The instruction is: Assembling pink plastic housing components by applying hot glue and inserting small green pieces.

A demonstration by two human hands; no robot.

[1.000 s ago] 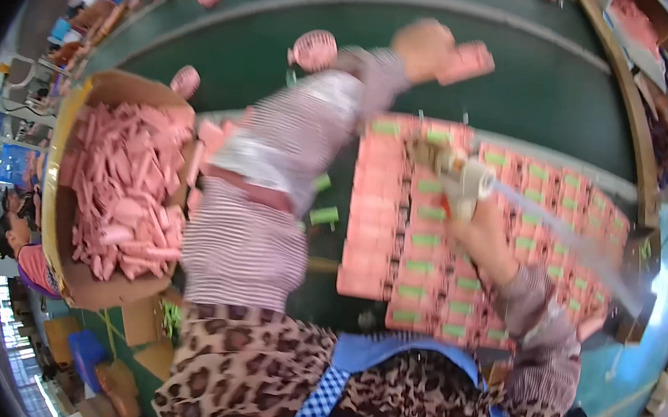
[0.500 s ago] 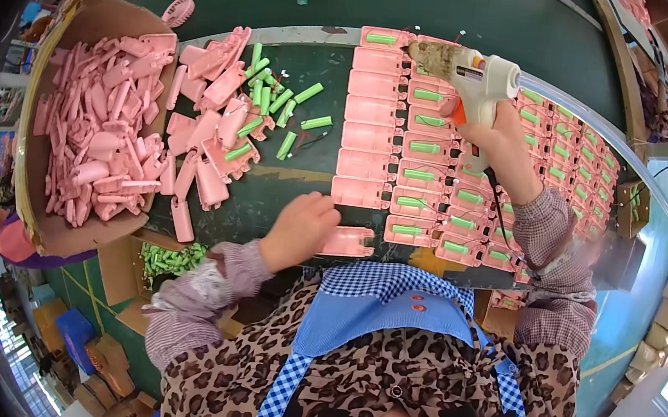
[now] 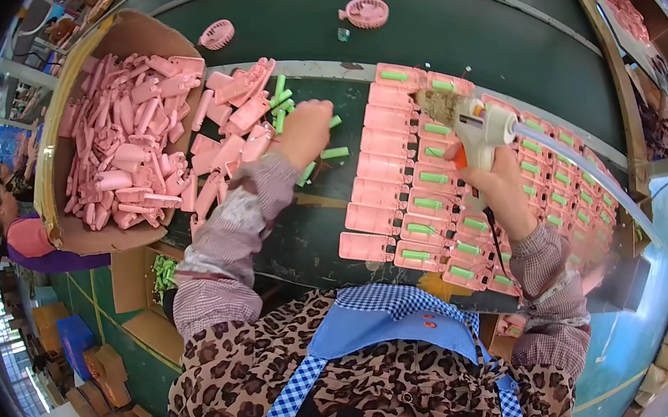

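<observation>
While the right hand [image 3: 495,180] is wrapped shut around the grip of a white glue gun [image 3: 475,126], the left hand [image 3: 304,129] reaches out to the loose green cells [image 3: 284,100] scattered on the dark bench [image 3: 311,231]. Its fingers curl down over the pile, but the back of the hand hides the tips, so I cannot tell whether it already pinches a cell or only rests on them. The gun's nozzle points left and far, over the upper rows of pink shells [image 3: 395,145], and a clear glue stick [image 3: 578,166] trails out of its back toward the right.

These shells lie open side up in neat columns right of the cells, most with a green cell seated in the cavity; the left column looks mostly unfilled. That layout seems meant to keep every cavity within reach of both hands without shifting anything. Left of the cells sits a loose heap of pink parts [image 3: 231,135], and farther left a cardboard box [image 3: 72,232] holds many more, near enough for the left arm alone. Beyond the bench's far edge runs a green belt [image 3: 468,43] with a few round pink fan grilles [image 3: 364,13] on it. More filled shells [image 3: 567,186] extend right, behind the gun hand.
</observation>
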